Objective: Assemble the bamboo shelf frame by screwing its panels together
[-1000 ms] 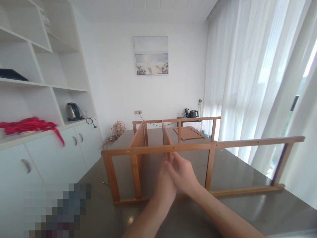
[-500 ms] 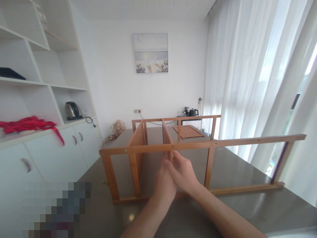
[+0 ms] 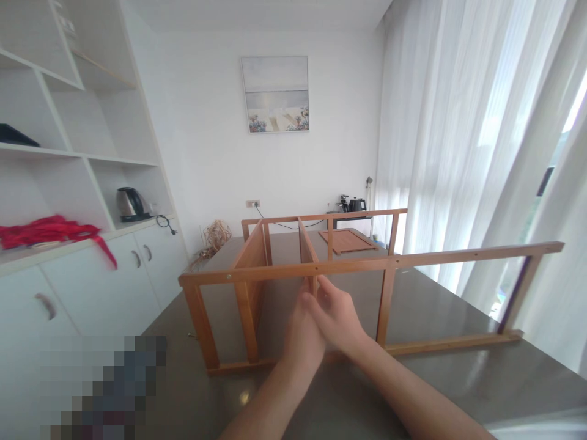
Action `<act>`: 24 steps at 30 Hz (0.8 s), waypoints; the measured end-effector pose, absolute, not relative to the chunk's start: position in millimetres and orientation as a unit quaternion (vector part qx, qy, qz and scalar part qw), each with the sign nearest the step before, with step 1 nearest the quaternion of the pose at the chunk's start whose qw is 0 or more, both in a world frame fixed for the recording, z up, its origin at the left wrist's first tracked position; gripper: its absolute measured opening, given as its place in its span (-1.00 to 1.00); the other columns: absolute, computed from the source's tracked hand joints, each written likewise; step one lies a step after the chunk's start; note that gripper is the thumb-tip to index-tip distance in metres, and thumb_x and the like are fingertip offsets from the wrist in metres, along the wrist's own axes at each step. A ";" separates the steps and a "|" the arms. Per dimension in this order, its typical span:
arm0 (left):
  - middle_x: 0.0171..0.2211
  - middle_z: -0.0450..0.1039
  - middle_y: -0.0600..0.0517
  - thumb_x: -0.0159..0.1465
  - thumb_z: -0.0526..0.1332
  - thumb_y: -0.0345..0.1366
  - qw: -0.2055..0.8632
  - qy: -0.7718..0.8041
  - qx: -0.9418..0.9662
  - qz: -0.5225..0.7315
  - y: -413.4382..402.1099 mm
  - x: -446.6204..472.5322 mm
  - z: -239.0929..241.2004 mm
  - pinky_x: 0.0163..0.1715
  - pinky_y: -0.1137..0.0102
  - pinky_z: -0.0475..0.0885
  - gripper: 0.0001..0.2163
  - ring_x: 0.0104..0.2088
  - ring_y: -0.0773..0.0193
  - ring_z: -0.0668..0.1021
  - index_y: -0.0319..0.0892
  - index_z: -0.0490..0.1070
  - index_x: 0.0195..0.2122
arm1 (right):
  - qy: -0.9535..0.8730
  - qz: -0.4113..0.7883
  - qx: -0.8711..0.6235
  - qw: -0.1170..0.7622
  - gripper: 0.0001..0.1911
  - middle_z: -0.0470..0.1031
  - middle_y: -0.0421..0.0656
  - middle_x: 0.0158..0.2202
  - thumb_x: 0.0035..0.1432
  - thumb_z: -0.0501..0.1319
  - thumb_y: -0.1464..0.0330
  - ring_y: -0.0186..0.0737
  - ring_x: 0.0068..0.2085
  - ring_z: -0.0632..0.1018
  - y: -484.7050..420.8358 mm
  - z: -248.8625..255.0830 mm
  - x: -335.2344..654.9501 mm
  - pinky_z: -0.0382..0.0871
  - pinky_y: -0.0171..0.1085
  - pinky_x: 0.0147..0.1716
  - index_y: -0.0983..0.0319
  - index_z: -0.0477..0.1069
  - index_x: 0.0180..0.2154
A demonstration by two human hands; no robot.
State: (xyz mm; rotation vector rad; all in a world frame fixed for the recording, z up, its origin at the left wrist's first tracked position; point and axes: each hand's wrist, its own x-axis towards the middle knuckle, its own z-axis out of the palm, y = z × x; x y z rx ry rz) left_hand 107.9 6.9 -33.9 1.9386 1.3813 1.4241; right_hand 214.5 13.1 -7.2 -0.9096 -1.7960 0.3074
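A bamboo-coloured wooden rack frame (image 3: 367,264) lies on its side on a dark grey table (image 3: 431,305). Two panels (image 3: 254,249) run between its near and far rails. My left hand (image 3: 302,333) and my right hand (image 3: 337,318) meet just below the near top rail, at the front end of the middle panel (image 3: 308,244). Both hands have their fingers curled together against that post; what they pinch is hidden. A loose wooden board (image 3: 347,239) lies flat at the table's far end.
White cabinets and open shelves (image 3: 92,183) line the left wall, with a kettle (image 3: 129,205) and red cloth (image 3: 50,229). Sheer curtains (image 3: 481,134) cover the right side. A second kettle set (image 3: 352,205) stands by the far wall. A blurred patch sits at the lower left.
The view has shifted slightly, so the frame sits a little lower and further left. My hands keep the same place at the middle post.
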 end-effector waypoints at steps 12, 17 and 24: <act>-0.03 0.56 -0.21 0.33 0.06 -0.40 0.082 0.529 0.728 0.428 -2.4 107.1 -31.5 0.06 0.17 0.49 -0.68 0.01 0.00 0.60 -0.18 0.45 0.06 | -0.758 0.129 -0.376 0.518 -0.65 0.36 -0.32 -0.50 0.31 0.17 0.20 -0.36 -0.49 0.35 14.0 -11.7 215.0 0.18 -0.36 -0.46 0.22 0.39 0.05; -0.02 0.53 -0.22 0.33 0.07 -0.39 0.061 0.527 0.732 0.427 -8.0 106.6 -28.0 0.02 0.15 0.51 -0.64 0.02 -0.02 0.59 -0.16 0.41 0.12 | -0.757 0.123 -0.379 0.519 -0.58 0.39 -0.31 -0.49 0.31 0.17 0.19 -0.35 -0.48 0.38 14.4 -13.1 215.0 0.21 -0.36 -0.45 0.23 0.38 0.12; 0.12 0.43 -0.25 0.33 0.11 -0.32 0.059 0.519 0.741 0.421 -18.5 105.2 -23.8 -0.02 0.07 0.55 -0.62 0.04 -0.10 0.58 -0.13 0.36 0.18 | -0.755 0.135 -0.385 0.513 -0.47 0.39 -0.32 -0.50 0.31 0.18 0.13 -0.35 -0.49 0.42 16.4 -18.0 217.8 0.27 -0.35 -0.43 0.24 0.33 0.21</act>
